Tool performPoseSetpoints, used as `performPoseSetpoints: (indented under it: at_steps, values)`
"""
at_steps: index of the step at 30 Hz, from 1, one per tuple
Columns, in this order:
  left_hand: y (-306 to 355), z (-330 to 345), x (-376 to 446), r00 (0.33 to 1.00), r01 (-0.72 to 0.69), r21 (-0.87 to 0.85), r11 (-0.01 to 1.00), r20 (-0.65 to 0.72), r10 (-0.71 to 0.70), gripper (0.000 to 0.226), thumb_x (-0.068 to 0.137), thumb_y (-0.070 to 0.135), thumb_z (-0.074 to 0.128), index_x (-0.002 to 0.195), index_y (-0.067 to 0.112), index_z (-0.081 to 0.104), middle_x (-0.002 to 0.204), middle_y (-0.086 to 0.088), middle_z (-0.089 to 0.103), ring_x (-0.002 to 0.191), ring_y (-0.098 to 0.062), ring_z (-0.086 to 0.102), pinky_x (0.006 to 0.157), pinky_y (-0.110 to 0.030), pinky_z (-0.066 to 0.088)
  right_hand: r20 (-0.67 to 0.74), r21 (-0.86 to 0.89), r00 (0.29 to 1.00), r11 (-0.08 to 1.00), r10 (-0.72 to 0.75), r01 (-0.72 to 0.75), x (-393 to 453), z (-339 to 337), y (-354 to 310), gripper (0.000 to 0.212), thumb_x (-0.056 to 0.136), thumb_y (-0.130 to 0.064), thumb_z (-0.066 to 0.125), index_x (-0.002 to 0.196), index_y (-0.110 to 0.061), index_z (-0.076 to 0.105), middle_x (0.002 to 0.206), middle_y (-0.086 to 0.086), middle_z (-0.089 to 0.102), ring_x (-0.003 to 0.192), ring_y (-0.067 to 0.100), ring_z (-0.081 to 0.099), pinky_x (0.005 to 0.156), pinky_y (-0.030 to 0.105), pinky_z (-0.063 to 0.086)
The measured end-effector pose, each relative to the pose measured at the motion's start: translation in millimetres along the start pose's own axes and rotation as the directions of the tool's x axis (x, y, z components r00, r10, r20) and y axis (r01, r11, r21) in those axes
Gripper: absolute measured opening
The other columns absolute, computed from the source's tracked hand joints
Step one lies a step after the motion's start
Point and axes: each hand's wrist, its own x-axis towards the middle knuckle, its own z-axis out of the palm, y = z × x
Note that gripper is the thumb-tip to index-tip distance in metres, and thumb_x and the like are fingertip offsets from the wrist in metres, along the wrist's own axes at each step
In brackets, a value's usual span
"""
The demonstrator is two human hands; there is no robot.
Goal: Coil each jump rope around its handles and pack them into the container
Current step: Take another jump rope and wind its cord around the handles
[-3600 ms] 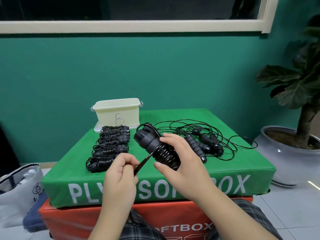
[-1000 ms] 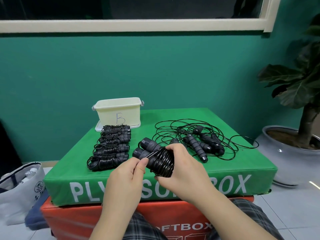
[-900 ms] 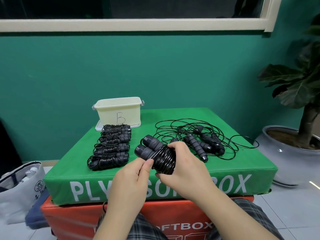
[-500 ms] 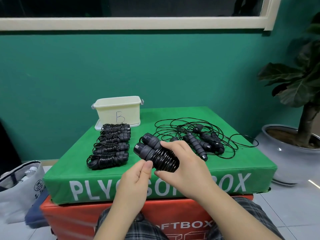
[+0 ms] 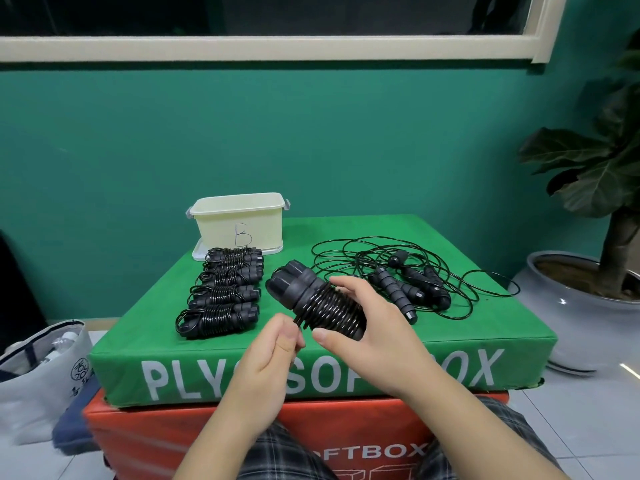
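Jump rope (image 5: 322, 303) gripped by right hand (image 5: 374, 327), caps up-left; left hand (image 5: 273, 355) pinching its cord

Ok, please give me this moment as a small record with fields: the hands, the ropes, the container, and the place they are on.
left hand: pinches the free rope end beside the held bundle
right hand: grips the held bundle, rope coiled around two handles
finished bundles: a row on the green box, in front of the container
loose ropes: tangled, uncoiled, on the right side
container: cream tub marked B, at the far left; inside not visible
green box: stacked on an orange box
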Motion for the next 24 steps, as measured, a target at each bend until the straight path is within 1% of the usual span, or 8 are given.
performPoseSetpoints:
  at_steps: [3, 7, 9, 12, 15, 17, 20, 24]
  values:
    - [2.9, -1.4, 0.2, 1.0, -0.023, -0.105, 0.994, -0.005, 0.023, 0.031, 0.078, 0.062, 0.038, 0.078, 0.034, 0.054, 0.065, 0.014, 0.045, 0.061, -0.004, 0.038, 0.06, -0.021, 0.035, 0.005, 0.024, 1.0, 1.0, 0.016, -0.016, 0.3, -0.1, 2.4, 0.073, 0.063, -0.065, 0.055, 0.13, -0.04, 0.041, 0.119, -0.015, 0.056, 0.113, 0.002, 0.051, 0.098, 0.027, 0.042]
    - [-0.2, -5.7, 3.7, 0.997, -0.052, 0.046, 0.998, -0.053, 0.054, 0.017, 0.085, 0.053, 0.039, 0.082, 0.039, 0.049, 0.065, 0.015, 0.047, 0.059, -0.003, 0.039, 0.057, -0.019, 0.035, 0.033, 0.067, 0.999, 0.997, 0.043, -0.045, -0.2, -2.1, 0.3, 0.07, 0.063, -0.065, 0.054, 0.128, -0.042, 0.043, 0.117, -0.017, 0.058, 0.11, 0.001, 0.054, 0.098, 0.031, 0.044]
    - [-0.2, -2.5, 5.7, 0.992, -0.037, 0.006, 0.999, -0.119, 0.037, 0.019, 0.083, 0.053, 0.042, 0.086, 0.036, 0.048, 0.064, 0.018, 0.05, 0.059, -0.002, 0.042, 0.058, -0.017, 0.036, 0.064, 0.116, 0.997, 0.992, 0.035, -0.042, -1.2, -3.0, -2.1, 0.063, 0.064, -0.064, 0.055, 0.123, -0.047, 0.045, 0.112, -0.019, 0.062, 0.104, 0.0, 0.058, 0.094, 0.032, 0.047]
    - [2.0, 1.3, 7.2, 0.986, 0.025, -0.122, 0.992, -0.163, -0.045, 0.063, 0.065, 0.082, 0.045, 0.096, 0.027, 0.049, 0.065, 0.019, 0.056, 0.06, 0.002, 0.049, 0.058, -0.014, 0.039, 0.089, 0.212, 0.996, 0.977, -0.006, -0.013, -2.2, -4.8, -6.0, 0.042, 0.069, -0.057, 0.06, 0.109, -0.051, 0.051, 0.103, -0.017, 0.066, 0.095, 0.0, 0.062, 0.088, 0.031, 0.051]
    - [6.7, -1.2, 4.6, 0.987, 0.122, -0.064, 0.99, -0.101, -0.129, 0.093, 0.043, 0.099, 0.031, 0.096, 0.027, 0.056, 0.063, 0.012, 0.055, 0.054, 0.005, 0.048, 0.053, -0.008, 0.038, 0.1, 0.315, 0.993, 0.949, -0.055, 0.021, -1.8, -4.0, -7.4, 0.031, 0.075, -0.05, 0.061, 0.106, -0.047, 0.056, 0.1, -0.014, 0.068, 0.092, 0.003, 0.064, 0.085, 0.029, 0.053]
    - [9.5, -3.2, 4.3, 0.988, 0.133, -0.002, 0.991, -0.076, -0.133, 0.099, 0.048, 0.098, 0.026, 0.091, 0.016, 0.06, 0.07, 0.002, 0.055, 0.056, 0.002, 0.047, 0.054, -0.008, 0.038, 0.112, 0.37, 0.992, 0.929, -0.05, 0.006, -0.5, -1.1, -5.2, 0.037, 0.073, -0.054, 0.059, 0.108, -0.041, 0.06, 0.099, -0.011, 0.068, 0.09, 0.009, 0.066, 0.084, 0.034, 0.054]
    - [9.3, -5.5, 5.3, 0.985, 0.027, 0.079, 0.997, -0.174, -0.013, 0.093, 0.064, 0.091, 0.026, 0.078, 0.007, 0.062, 0.062, 0.003, 0.057, 0.054, 0.001, 0.05, 0.05, -0.013, 0.037, 0.091, 0.375, 0.993, 0.926, -0.078, 0.038, 1.4, 4.7, -3.0, 0.042, 0.076, -0.057, 0.054, 0.114, -0.041, 0.06, 0.107, -0.017, 0.065, 0.098, 0.007, 0.064, 0.089, 0.035, 0.051]
    - [10.2, -6.2, 5.8, 0.964, -0.028, 0.208, 0.978, -0.253, 0.082, 0.064, 0.086, 0.066, 0.035, 0.055, 0.014, 0.053, 0.055, -0.003, 0.054, 0.056, -0.004, 0.055, 0.049, -0.017, 0.036, -0.139, 0.21, 0.96, 0.94, -0.243, 0.268, 2.3, 5.6, -8.7, 0.038, 0.088, -0.041, 0.05, 0.122, -0.056, 0.047, 0.122, -0.024, 0.049, 0.111, 0.005, 0.054, 0.095, 0.022, 0.044]
